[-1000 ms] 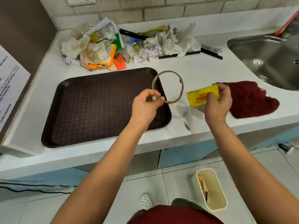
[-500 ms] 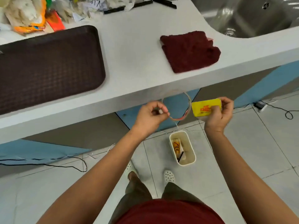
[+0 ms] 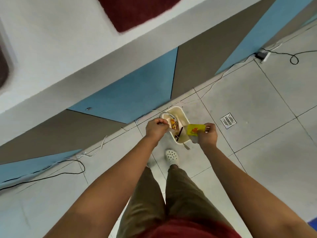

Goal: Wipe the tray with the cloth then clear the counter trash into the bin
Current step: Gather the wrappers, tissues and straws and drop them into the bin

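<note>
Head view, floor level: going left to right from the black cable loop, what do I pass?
Black cable loop → left hand pinching the thin ring → bin → yellow packet in the right hand → floor drain → power adapter.

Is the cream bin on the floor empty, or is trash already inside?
Not empty: the cream plastic bin already holds an orange wrapper and a dark stick.

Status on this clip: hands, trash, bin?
Left hand pinches thin ring; right hand grips yellow packet. Both above cream plastic bin on floor. Nothing blocking.
</note>
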### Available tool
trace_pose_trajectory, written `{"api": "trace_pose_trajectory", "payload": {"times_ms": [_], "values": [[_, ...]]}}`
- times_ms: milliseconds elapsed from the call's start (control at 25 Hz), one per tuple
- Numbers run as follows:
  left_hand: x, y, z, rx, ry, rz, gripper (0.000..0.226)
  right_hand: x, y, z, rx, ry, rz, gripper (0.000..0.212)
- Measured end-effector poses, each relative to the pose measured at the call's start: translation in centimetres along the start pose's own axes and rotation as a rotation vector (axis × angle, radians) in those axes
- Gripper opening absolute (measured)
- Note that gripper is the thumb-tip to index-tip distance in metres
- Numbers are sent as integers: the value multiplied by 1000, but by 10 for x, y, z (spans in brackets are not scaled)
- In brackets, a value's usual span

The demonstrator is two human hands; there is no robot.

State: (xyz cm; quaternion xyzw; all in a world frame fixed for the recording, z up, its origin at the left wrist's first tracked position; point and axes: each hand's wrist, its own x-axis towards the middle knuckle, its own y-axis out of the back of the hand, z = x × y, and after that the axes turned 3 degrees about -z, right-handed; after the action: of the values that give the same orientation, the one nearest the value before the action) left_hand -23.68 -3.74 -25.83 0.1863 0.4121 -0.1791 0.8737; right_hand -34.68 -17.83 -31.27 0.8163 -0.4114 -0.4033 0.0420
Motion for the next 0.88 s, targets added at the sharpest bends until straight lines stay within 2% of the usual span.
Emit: {"api": "trace_pose_trajectory", "payload": {"times_ms": [160, 280, 440, 560, 640, 760, 880], "values": [[57, -21, -17, 81, 29, 0, 29, 34, -26, 24, 32, -97, -26, 37], [103, -36, -31, 168, 36, -22, 29, 64, -46, 45, 11, -82, 4, 32], [167, -64, -58, 265, 38, -33, 16, 108, -68, 85, -49, -72, 35, 28], [205, -80, -70, 299, 20, -71, 22, 133, -79, 115, -90, -79, 36, 30], [225, -85, -77, 305, 87, -170, 30, 147, -91, 128, -98, -83, -23, 36], [239, -78, -86, 257, 290, -393, 46, 157, -107, 141, -188, -80, -177, 46], [227, -55, -96, 331, 320, -377, 42, 141, -107, 144, -269, -88, -169, 45]]}}
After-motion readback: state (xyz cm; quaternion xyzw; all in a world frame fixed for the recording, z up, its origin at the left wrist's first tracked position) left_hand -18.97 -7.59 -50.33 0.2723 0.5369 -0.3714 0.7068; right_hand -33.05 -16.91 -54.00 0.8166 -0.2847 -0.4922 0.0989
